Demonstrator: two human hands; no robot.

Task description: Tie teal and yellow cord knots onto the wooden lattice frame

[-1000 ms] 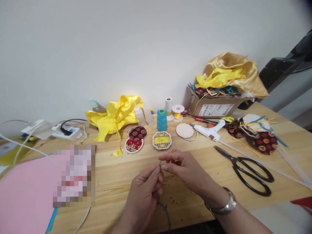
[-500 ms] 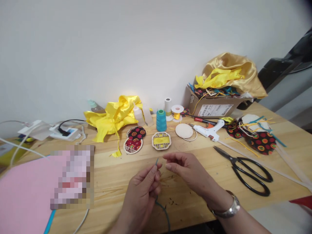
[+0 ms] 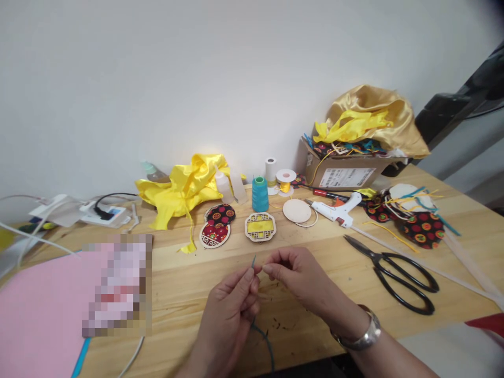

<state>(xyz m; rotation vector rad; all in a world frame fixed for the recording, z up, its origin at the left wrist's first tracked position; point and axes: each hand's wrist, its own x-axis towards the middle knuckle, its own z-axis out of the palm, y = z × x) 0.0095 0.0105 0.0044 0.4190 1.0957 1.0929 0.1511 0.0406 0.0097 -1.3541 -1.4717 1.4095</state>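
Note:
Thumb and fingers of my left hand (image 3: 231, 307) pinch a thin teal cord (image 3: 268, 341). Its short tip points up above the thumb, and the rest hangs down below the hand towards the table edge. Close to that tip, my right hand (image 3: 300, 274) has thumb and forefinger pressed together; whatever may be between them is too small to make out. Just beyond the hands lies a wooden lattice-framed piece (image 3: 260, 227) with yellow fabric. A cone of teal thread (image 3: 260, 195) stands upright behind it.
Black-handled scissors (image 3: 405, 273) lie at right, with a white glue gun (image 3: 336, 211) behind. A cardboard box (image 3: 315, 168) heaped with fabric stands at the back right. Yellow satin (image 3: 177, 194), a gourd-shaped piece (image 3: 216, 233) and a pink sheet (image 3: 43, 310) are on the left.
My right hand's thumb and forefinger have closed together, and the hand stays beside the cord's tip. My left hand keeps its pinch on the cord, nearly unmoved.

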